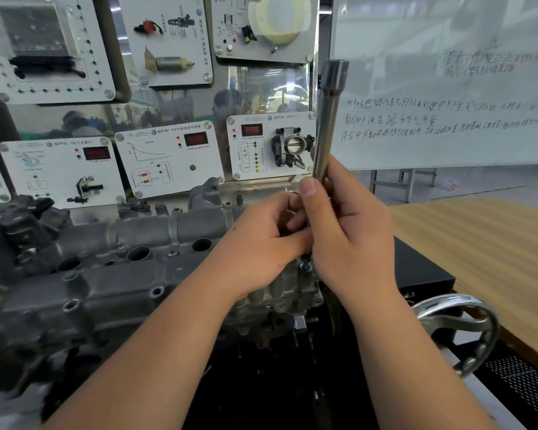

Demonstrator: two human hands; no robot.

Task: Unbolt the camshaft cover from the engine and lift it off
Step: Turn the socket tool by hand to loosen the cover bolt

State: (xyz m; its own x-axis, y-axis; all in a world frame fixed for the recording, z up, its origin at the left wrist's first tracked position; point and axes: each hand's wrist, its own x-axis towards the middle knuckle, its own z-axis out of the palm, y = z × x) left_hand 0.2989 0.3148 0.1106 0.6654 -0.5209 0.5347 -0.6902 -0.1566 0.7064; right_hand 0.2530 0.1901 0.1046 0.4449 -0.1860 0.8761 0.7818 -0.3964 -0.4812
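The grey cast camshaft cover [131,268] lies across the engine [280,293] from the left to the centre, with several round plug holes and bolt bosses along it. My right hand [345,231] grips a long steel socket wrench [328,119] that stands nearly upright, its socket end at the top. My left hand [261,240] curls round the wrench's lower end, just above the cover's right end. A bolt head [306,265] shows under my hands. The tool's lower tip is hidden by my fingers.
A display board [168,159] of sensor panels stands right behind the engine. A whiteboard [448,88] is at the upper right. A chrome handwheel [460,330] juts out at the lower right beside a black stand, with a wooden tabletop [485,243] beyond.
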